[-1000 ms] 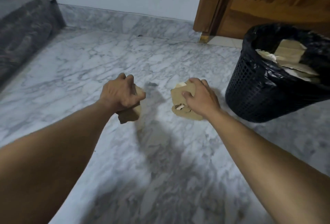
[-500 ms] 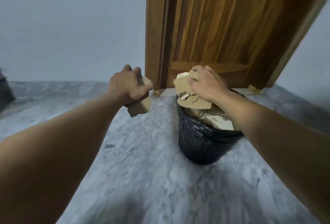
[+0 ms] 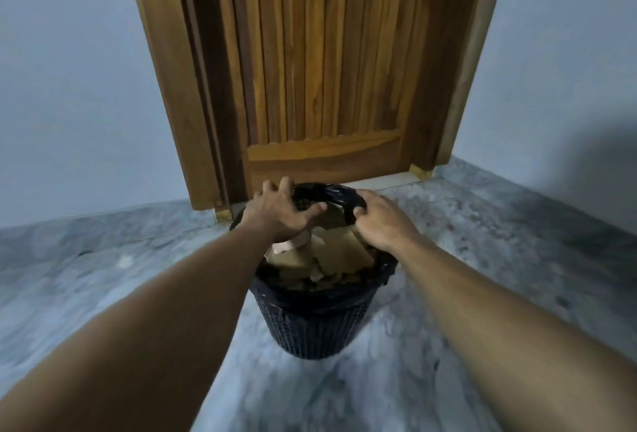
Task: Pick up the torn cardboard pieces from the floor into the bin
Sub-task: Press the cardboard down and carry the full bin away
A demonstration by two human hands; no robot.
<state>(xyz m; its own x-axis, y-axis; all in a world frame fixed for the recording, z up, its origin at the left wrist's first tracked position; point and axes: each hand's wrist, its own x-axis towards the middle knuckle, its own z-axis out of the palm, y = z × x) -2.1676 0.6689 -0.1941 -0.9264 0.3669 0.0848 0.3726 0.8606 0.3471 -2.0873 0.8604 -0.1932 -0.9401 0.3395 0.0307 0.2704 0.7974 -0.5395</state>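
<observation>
L hand (image 3: pixel 279 214) open over torn brown cardboard pieces (image 3: pixel 344 249) in black mesh bin (image 3: pixel 317 324); R hand (image 3: pixel 379 221) pinches black plastic liner (image 3: pixel 327 192); brown wooden door (image 3: pixel 327 69) behind.

bin (image 3: pixel 320 324) far rim behind hands (image 3: pixel 279 214); door (image 3: pixel 327 69) top cropped

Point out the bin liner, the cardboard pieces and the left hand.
bin liner (image 3: pixel 331 192), head view, black plastic, far rim.
cardboard pieces (image 3: pixel 341 252), head view, largest piece.
left hand (image 3: pixel 279 216), head view, back of hand.
</observation>
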